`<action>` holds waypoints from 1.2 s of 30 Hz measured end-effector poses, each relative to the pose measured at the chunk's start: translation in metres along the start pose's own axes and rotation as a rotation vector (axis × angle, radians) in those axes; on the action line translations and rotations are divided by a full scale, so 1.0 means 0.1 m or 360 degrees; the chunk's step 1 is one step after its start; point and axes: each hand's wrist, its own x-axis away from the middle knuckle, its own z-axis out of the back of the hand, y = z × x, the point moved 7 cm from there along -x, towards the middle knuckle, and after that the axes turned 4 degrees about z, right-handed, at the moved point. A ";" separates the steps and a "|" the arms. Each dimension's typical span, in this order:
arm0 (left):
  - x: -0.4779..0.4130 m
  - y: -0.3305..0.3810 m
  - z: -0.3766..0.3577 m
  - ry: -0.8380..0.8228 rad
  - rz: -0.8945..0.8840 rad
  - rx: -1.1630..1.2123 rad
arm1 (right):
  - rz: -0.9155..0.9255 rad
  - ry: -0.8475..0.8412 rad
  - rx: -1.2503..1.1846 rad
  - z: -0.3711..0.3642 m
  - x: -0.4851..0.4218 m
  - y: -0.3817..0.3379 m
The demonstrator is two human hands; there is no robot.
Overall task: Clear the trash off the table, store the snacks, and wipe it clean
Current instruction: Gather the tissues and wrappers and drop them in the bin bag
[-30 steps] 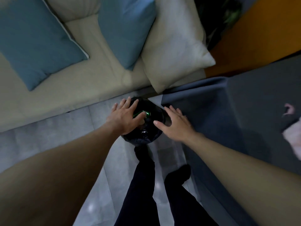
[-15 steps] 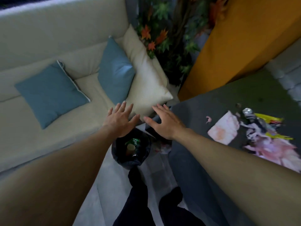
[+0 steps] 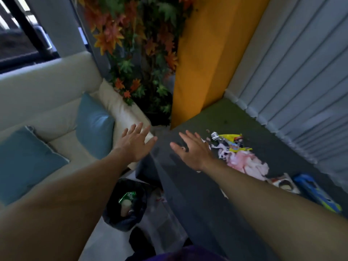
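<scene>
Trash (image 3: 228, 154) lies in a loose heap toward the far right of the dark grey desk (image 3: 188, 194): crumpled pink-and-white tissue paper (image 3: 248, 165), torn yellow wrappers (image 3: 230, 137) and a scrap of silver foil (image 3: 214, 136); none of it is held. Both hands are empty, with fingers straight and spread; the left hand (image 3: 134, 146) is held over the gap between sofa and desk, and the right hand (image 3: 194, 151) is above the desk, just beside the heap.

The trash-clearing step is judged to be in hand and partly done: a green wrapper and a pale cup-like item are seen in the round black-bagged bin (image 3: 111, 217) on the floor below the desk's left edge, while the heap is not yet gathered; storing and wiping are judged not begun. A reach to the right is called for next, then a two-handed scoop; the tissue looks light and shredded, so scraps may be shed on the way to the bin.

Nearer along the desk, a white packet with a round picture (image 3: 283, 184) and a long blue snack packet (image 3: 316, 193) lie side by side; these are taken for snacks, to be kept out of the scoop. A clear plastic box (image 3: 163, 223) is seen on the floor beside the bin, perhaps for storage. The desk is flanked by a cream sofa (image 3: 37, 91) with blue cushions (image 3: 94, 127), autumn-coloured artificial foliage (image 3: 131, 44), an orange panel (image 3: 203, 63) and grey pleated blinds (image 3: 301, 72); nothing is seen between the right hand and the heap.
</scene>
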 end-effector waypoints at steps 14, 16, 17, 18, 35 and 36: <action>-0.27 1.98 -0.04 -0.0142 -0.0293 -0.0160 | -0.0342 0.0415 -0.0071 0.98 0.96 1.51; -0.26 2.26 -0.04 -0.0134 -0.0373 -0.0166 | -0.0389 0.0429 -0.0097 1.06 1.10 1.71; -0.25 2.38 -0.04 -0.0123 -0.0410 -0.0171 | -0.0402 0.0448 -0.0101 1.10 1.16 1.80; -0.24 2.50 -0.05 -0.0118 -0.0440 -0.0175 | -0.0418 0.0470 -0.0102 1.13 1.22 1.89; -0.57 2.90 -0.73 -0.0307 -0.0619 -0.0343 | -0.0677 0.0347 -0.0411 0.65 1.31 2.63; -0.63 2.91 -0.76 -0.0330 -0.0622 -0.0337 | -0.0692 0.0357 -0.0437 0.62 1.29 2.63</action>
